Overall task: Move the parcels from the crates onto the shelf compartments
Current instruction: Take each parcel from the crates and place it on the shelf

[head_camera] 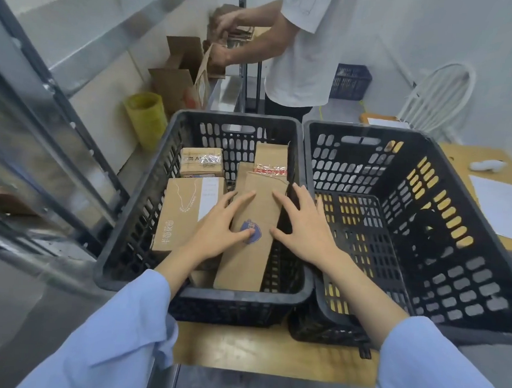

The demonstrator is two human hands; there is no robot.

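Wooden tabletop carries two black slotted crates side by side, their rims touching. A metal shelf runs along the left wall, blurred. The left crate holds the parcels, all brown cardboard. A long parcel lies lengthwise in the middle, with a blue emblem on its top face. A wider parcel with a white label sits just left of it. A small taped parcel is at the far left corner, and a parcel with red-printed tape is at the far right.

The left hand rests flat on the long parcel, fingers spread and straight, its thumb over the emblem. The right hand is spread wide at the parcel's right edge, its thumb at that edge. I cannot tell whether its fingers touch the cardboard. Neither hand grips anything.

The right crate sits tilted. Beyond the crates another person in a white shirt handles cardboard at the shelf.
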